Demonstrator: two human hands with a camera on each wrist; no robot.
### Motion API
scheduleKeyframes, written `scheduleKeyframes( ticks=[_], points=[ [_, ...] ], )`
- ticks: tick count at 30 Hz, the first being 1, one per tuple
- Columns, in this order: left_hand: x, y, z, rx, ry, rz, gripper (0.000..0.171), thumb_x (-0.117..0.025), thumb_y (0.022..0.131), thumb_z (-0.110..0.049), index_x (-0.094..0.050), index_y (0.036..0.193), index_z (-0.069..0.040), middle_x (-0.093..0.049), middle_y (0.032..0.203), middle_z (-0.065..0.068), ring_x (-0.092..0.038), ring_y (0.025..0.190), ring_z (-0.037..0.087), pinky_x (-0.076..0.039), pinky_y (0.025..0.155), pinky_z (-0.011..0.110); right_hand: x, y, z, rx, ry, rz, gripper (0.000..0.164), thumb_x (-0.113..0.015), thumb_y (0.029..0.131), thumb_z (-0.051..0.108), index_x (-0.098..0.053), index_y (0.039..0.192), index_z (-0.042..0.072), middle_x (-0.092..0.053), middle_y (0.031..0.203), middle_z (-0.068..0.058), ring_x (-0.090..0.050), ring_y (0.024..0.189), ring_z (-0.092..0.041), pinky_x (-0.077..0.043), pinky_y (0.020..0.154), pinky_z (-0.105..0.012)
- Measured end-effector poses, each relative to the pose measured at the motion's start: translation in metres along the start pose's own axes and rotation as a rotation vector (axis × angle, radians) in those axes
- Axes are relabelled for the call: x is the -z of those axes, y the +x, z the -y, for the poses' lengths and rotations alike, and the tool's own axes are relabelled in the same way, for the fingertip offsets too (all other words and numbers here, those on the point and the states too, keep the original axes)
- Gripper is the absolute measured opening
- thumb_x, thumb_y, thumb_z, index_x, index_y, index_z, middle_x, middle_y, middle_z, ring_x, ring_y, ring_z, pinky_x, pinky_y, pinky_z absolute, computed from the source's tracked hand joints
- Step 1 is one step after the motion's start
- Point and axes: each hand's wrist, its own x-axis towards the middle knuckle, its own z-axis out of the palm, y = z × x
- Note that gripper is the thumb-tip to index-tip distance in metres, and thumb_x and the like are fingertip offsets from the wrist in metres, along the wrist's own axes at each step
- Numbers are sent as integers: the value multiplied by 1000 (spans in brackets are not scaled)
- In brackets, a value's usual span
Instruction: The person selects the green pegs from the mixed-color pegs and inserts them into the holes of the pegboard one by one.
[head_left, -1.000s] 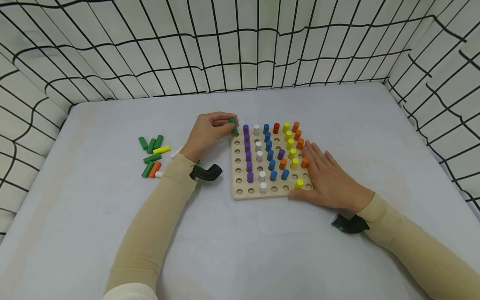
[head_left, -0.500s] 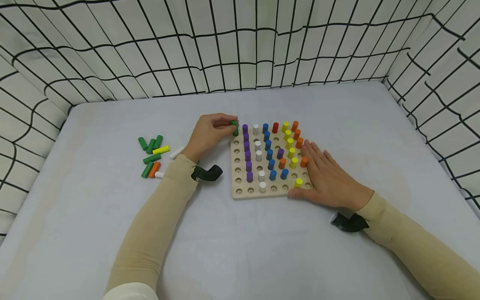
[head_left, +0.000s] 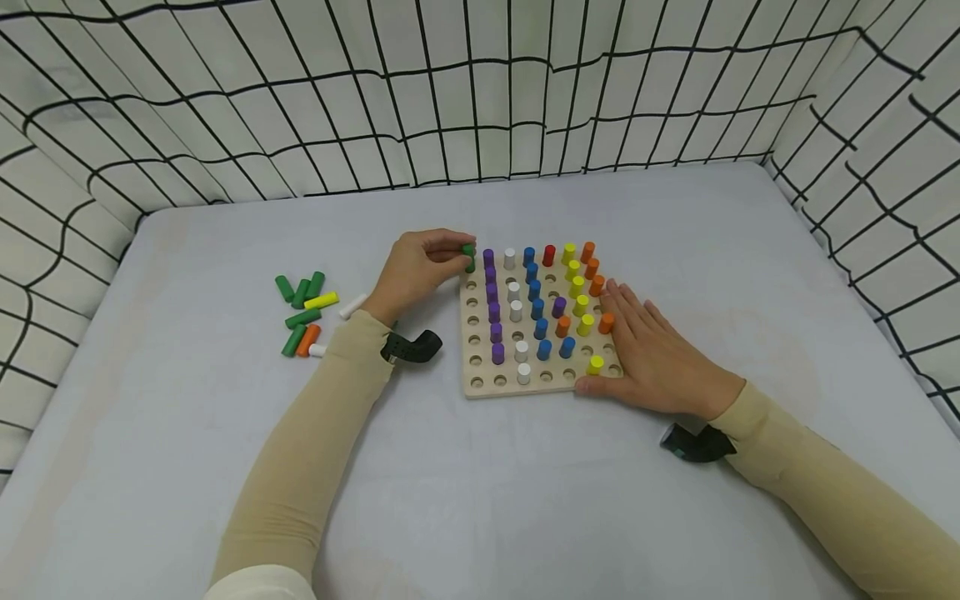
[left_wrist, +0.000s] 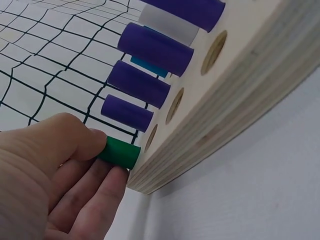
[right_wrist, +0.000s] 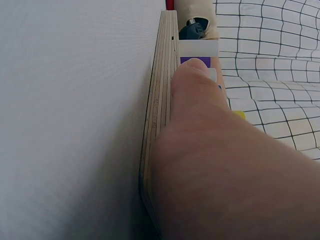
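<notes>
A pale wooden pegboard (head_left: 487,392) lies mid-table, with columns of purple, white, blue and yellow pegs and some orange ones standing in it. At its far left corner my left hand (head_left: 427,265) pinches a green peg (head_left: 469,260) between thumb and fingers. The left wrist view shows that green peg (left_wrist: 121,152) upright to the board, its lower end right at the board's face beside the purple pegs (left_wrist: 127,113). My right hand (head_left: 663,367) lies flat with straight fingers along the board's right side, thumb on the near right corner.
Left of the board is a loose pile with several green pegs (head_left: 303,318), a yellow peg (head_left: 322,300), an orange peg (head_left: 307,340) and white pegs (head_left: 352,306). Black wire mesh (head_left: 450,100) stands along the back and sides of the white-covered table (head_left: 480,500).
The green peg in my left hand has gone slightly down and straightened over the corner hole. My right hand stays in place on the board.
</notes>
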Motion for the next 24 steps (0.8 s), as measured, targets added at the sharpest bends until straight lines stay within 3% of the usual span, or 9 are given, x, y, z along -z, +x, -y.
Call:
scheduleKeyframes(
  ticks=[15, 24],
  points=[
    [8, -1, 1, 50, -33, 57, 41, -73, 96, -14, -67, 136, -14, -71, 138, 6, -70, 126, 22, -53, 113, 40, 1, 0, 1, 6, -1, 2, 126, -53, 86, 85, 1, 165, 2, 7, 176, -14, 0, 165, -38, -10, 132, -64],
    [19, -4, -3, 64, -38, 31, 40, -73, 97, -16, -67, 136, -14, -72, 135, 6, -71, 124, 20, -53, 112, 37, 1, -1, 1, 9, 3, -4, 127, -54, 86, 84, 1, 165, 2, 7, 176, -15, 0, 165, -38, -11, 131, -64]
  ],
)
